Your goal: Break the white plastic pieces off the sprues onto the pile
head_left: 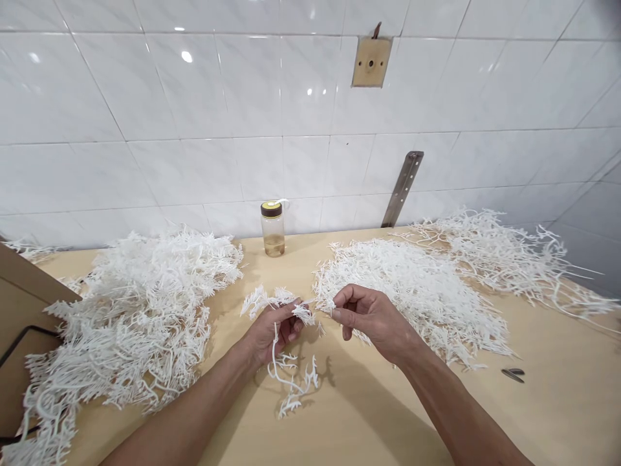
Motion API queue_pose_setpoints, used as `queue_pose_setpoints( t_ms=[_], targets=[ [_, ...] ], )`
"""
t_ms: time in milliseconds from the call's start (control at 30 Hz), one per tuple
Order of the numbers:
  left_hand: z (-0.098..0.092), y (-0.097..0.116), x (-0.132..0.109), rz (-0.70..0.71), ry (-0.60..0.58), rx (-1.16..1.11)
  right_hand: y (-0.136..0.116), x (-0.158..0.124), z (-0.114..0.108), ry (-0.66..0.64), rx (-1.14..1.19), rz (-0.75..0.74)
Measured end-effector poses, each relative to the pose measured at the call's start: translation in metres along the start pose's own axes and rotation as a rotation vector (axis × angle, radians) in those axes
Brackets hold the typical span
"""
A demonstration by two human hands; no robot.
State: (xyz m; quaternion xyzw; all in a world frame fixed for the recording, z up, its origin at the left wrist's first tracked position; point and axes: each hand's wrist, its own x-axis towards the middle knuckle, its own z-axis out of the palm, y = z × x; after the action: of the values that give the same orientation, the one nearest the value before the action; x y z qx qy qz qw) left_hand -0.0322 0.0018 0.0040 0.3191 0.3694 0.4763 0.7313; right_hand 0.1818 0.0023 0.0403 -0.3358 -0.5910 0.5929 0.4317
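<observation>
My left hand (277, 329) is closed round a white branched plastic sprig (294, 387), whose stems hang below the palm and stick out beyond the fingers. Just to its right, my right hand (363, 317) pinches a small white piece (332, 305) between thumb and forefinger; the two hands are a little apart. Behind my right hand lies a broad pile of small white pieces (392, 275). A larger heap of white branched sprigs (145, 310) covers the table on the left.
A lidded bottle (273, 234) with some yellowish liquid stands near the tiled wall. A metal bracket (403, 189) leans at the wall. Thin white stems (504, 252) lie at the back right, small dark metal snippers (513, 375) at the right, and a brown box (24, 323) at the left edge.
</observation>
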Motion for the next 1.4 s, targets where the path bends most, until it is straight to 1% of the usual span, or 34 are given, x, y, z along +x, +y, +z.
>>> queue_pose_setpoints(
  t_ms=[100,200,267,300,400,433,467,533,633,700,833,933,1067,1167,1267,1400],
  targets=[
    [0.001,0.0,0.0,0.012,0.006,-0.016,0.0,-0.001,0.0,0.013,-0.06,-0.003],
    [0.004,0.001,-0.001,0.013,0.005,-0.026,0.0,0.0,0.0,0.069,-0.228,0.018],
    [0.006,0.001,-0.002,0.013,0.01,-0.021,0.002,0.002,-0.003,0.167,-0.417,0.019],
    [0.006,0.001,-0.003,0.018,0.015,-0.015,0.004,0.003,-0.005,0.238,-0.526,-0.003],
    [0.008,0.002,-0.004,0.033,0.03,0.003,0.009,0.007,-0.009,0.453,-0.793,-0.128],
    [0.009,0.003,-0.005,0.035,0.032,0.013,0.011,0.007,-0.009,0.485,-0.831,-0.163],
    [0.009,0.004,-0.006,0.033,0.036,0.027,0.011,0.007,-0.008,0.489,-0.839,-0.188],
    [0.012,0.006,-0.009,0.011,0.051,0.074,0.011,0.005,-0.003,0.433,-0.796,-0.226],
    [0.015,0.008,-0.012,-0.029,0.09,0.167,0.009,0.001,0.011,0.324,-0.732,-0.304],
    [0.018,0.008,-0.013,-0.032,0.111,0.229,0.008,0.0,0.02,0.269,-0.721,-0.339],
    [0.02,0.004,-0.013,0.003,0.127,0.349,0.011,-0.001,0.028,0.206,-0.708,-0.337],
    [0.02,0.002,-0.012,0.014,0.132,0.399,0.014,-0.001,0.028,0.171,-0.733,-0.309],
    [0.019,0.001,-0.012,0.005,0.122,0.402,0.014,-0.002,0.027,0.14,-0.766,-0.286],
    [0.017,0.0,-0.011,0.016,0.12,0.415,0.014,-0.002,0.028,0.148,-0.771,-0.284],
    [0.016,-0.003,-0.01,-0.009,0.13,0.416,0.015,-0.001,0.028,0.161,-0.785,-0.27],
    [0.018,-0.005,-0.011,0.005,0.126,0.43,0.017,-0.001,0.029,0.147,-0.806,-0.254]
  ],
)
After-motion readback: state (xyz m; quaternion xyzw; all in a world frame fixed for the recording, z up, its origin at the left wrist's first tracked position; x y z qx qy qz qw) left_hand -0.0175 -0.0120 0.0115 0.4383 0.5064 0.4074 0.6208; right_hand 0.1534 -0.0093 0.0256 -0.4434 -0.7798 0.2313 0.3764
